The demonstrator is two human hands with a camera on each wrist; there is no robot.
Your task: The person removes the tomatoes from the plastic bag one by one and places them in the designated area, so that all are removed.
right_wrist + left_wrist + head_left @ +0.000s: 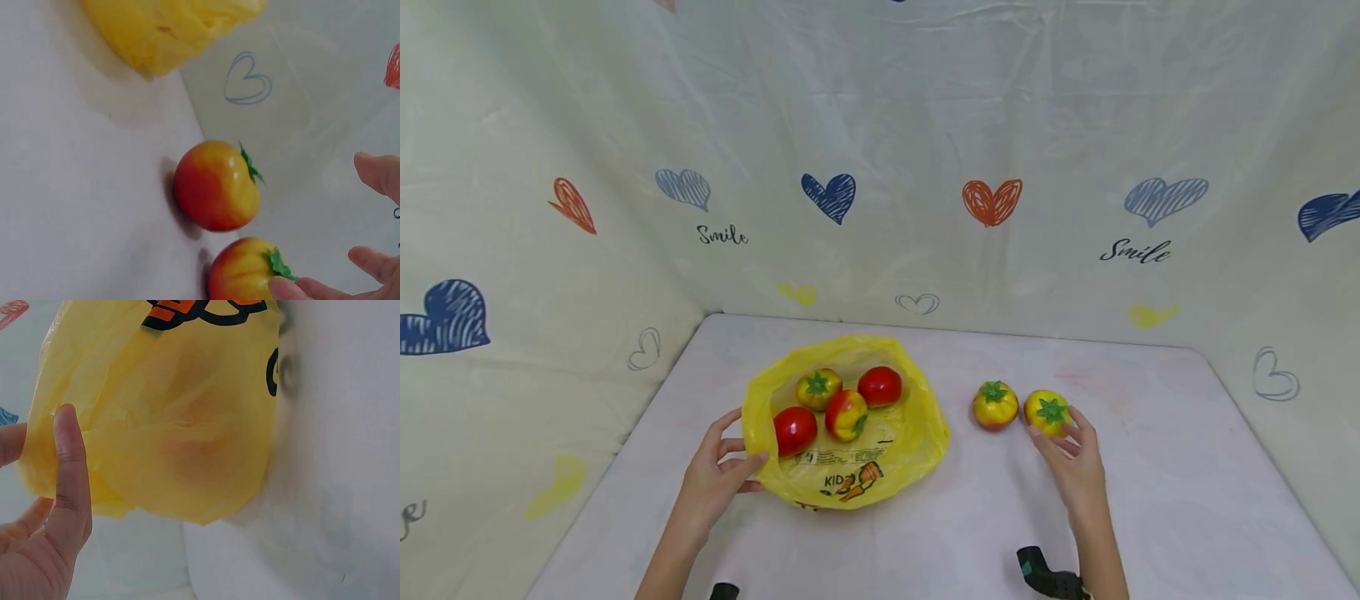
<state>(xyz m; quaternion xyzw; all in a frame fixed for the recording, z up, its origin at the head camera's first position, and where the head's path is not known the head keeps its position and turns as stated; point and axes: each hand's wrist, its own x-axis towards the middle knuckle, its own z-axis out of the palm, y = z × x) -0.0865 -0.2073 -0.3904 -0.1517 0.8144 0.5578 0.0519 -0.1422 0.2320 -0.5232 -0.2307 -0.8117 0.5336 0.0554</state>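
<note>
A yellow plastic bag (917, 454) lies open on the table, with red and yellow-red fruits inside, among them a red one (880, 386). The left hand (715, 467) pinches the bag's left rim between thumb and fingers; in the left wrist view the thumb presses the yellow film (181, 431). Right of the bag sit two yellow-red fruits with green leaf tops. The right hand (1075, 458) is at the right-hand one (1047, 412), fingers spread around its near side; whether it grips is unclear. The other fruit (995, 406) stands just left of it, also in the right wrist view (217, 185).
The pale table (955, 542) reaches back to a hanging cloth (895, 125) printed with hearts. Near the right forearm is a black device (1048, 575), and the tip of another black piece (725, 591) shows by the left forearm.
</note>
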